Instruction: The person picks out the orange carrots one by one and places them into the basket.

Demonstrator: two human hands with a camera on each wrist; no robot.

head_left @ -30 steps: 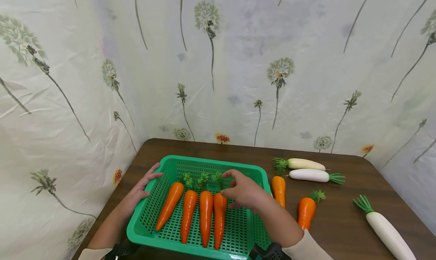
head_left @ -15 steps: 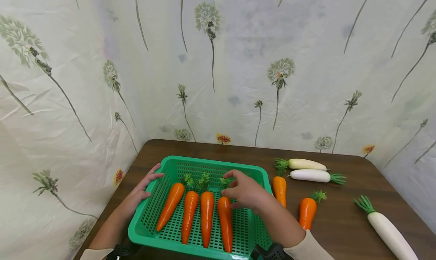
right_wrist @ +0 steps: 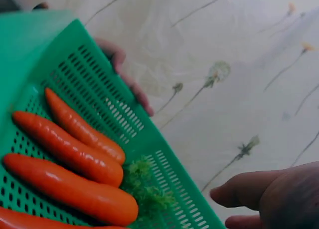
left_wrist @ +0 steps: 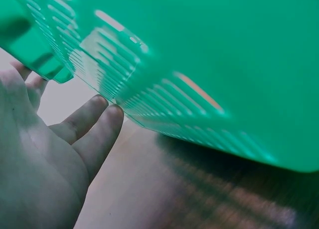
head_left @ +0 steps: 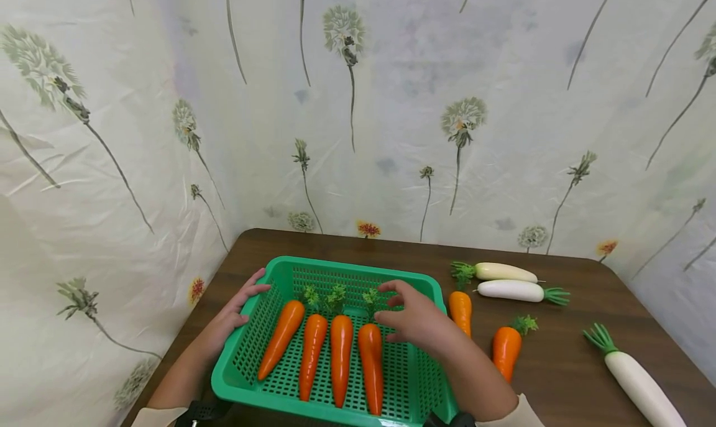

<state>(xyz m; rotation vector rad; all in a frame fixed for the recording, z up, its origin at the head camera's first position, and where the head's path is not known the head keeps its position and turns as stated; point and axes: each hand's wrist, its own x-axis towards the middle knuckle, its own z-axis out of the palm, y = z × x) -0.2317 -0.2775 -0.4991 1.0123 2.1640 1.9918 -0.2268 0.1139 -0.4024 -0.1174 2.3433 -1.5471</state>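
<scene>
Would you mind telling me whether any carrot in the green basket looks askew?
Yes: the leftmost orange plastic carrot leans diagonally toward the green perforated plastic basket's left wall, while the other three lie roughly parallel. Nothing looks spilled or damaged.

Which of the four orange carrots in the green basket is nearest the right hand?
The rightmost orange plastic carrot in the green perforated basket: it lies just beside the right hand, whose fingers hover by its leafy top; the other three lie further left.
</scene>
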